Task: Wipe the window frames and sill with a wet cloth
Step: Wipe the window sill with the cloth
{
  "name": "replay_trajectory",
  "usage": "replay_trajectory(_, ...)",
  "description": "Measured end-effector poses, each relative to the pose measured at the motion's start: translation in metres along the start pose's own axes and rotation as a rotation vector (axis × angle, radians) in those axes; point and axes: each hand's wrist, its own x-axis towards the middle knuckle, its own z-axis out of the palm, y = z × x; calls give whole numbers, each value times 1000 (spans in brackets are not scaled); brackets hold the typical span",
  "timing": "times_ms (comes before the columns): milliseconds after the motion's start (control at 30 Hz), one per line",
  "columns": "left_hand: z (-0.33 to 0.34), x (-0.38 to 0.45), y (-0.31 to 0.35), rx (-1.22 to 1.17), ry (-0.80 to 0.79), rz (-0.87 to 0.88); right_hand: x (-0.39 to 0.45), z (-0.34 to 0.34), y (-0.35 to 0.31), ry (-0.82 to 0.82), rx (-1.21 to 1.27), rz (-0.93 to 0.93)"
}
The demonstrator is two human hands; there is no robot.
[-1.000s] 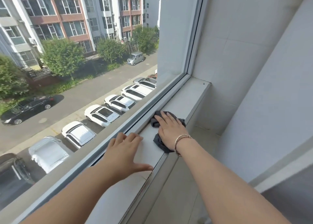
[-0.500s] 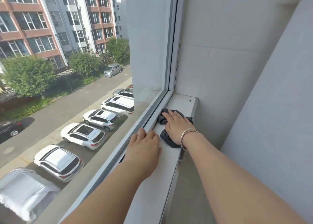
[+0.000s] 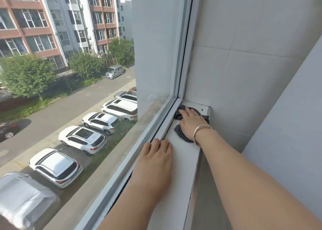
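Nearest on the sill [image 3: 181, 162], the left hand [image 3: 155, 162] rests flat, fingers relaxed and holding nothing. Farther along, the right hand [image 3: 191, 123] presses the cloth [image 3: 183, 135] down with straight fingers, close to the sill's far corner under the frame [image 3: 184, 59]. The sill's long axis runs away from the person, so the right hand is better placed for the corner.
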Motion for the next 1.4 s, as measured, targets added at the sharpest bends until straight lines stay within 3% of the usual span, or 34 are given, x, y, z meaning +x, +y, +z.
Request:
replay_trajectory(200, -4, 1, -2, -11, -52, 26, -62, 10, -20, 89, 69, -109)
replay_trajectory(333, -3, -1, -5, -16, -31, 39, -56, 7, -17, 65, 82, -132)
replay_trajectory(733, 6, -3, -7, 28, 82, 51, 49, -2, 13, 61, 46, 77)
replay_trajectory(1000, 1, -3, -4, -1, 35, 47, 36, -4, 24, 174, 118, 249)
replay_trajectory(1100, 2, -4, -3, -11, 37, 45, 23, -5, 39, 251, 269, 359)
replay_trajectory(1267, 4, -2, -1, 22, 75, 53, 20, -1, 41, 425, 770, 363)
replay_trajectory(1400, 4, -2, -1, 54, 30, 65, 18, -1, 43, 460, 888, 394)
